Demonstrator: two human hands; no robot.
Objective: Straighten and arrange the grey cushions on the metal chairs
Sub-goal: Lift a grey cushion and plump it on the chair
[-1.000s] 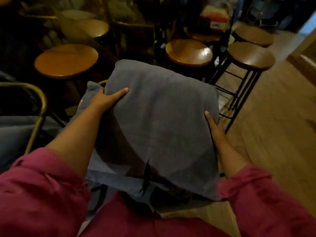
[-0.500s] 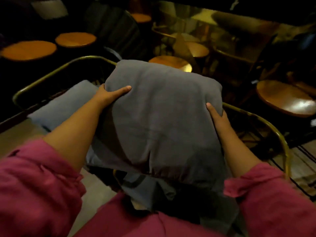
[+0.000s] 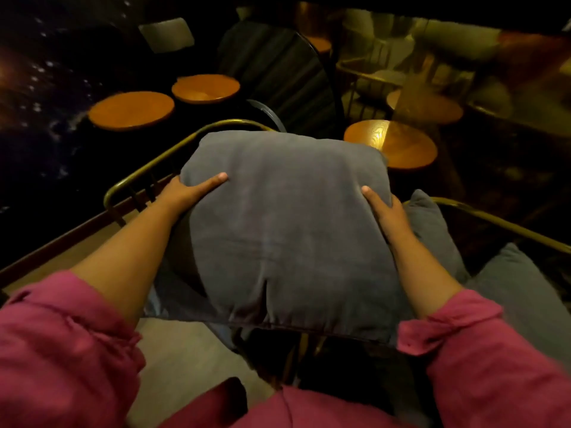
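Observation:
A large grey cushion (image 3: pixel 287 230) fills the middle of the head view, held flat in front of me. My left hand (image 3: pixel 188 191) grips its left edge with the thumb lying on top. My right hand (image 3: pixel 384 210) grips its right edge the same way. Behind and under the cushion curves the brass-coloured rail of a metal chair (image 3: pixel 148 168). To the right, a second metal chair (image 3: pixel 494 223) holds two more grey cushions (image 3: pixel 432 230), one leaning on its back, one (image 3: pixel 522 291) lying lower. The seat under the held cushion is hidden.
Round wooden stools stand behind the chairs: two at the back left (image 3: pixel 131 110), one at the back centre-right (image 3: pixel 392 143), another beyond it (image 3: pixel 426 108). A dark ribbed chair back (image 3: pixel 278 72) rises behind. Pale floor (image 3: pixel 185 359) shows below left.
My view has swung left and the cushion has travelled with both hands, from beside the stools to over the brass-railed chair. The grip of both hands is unchanged.

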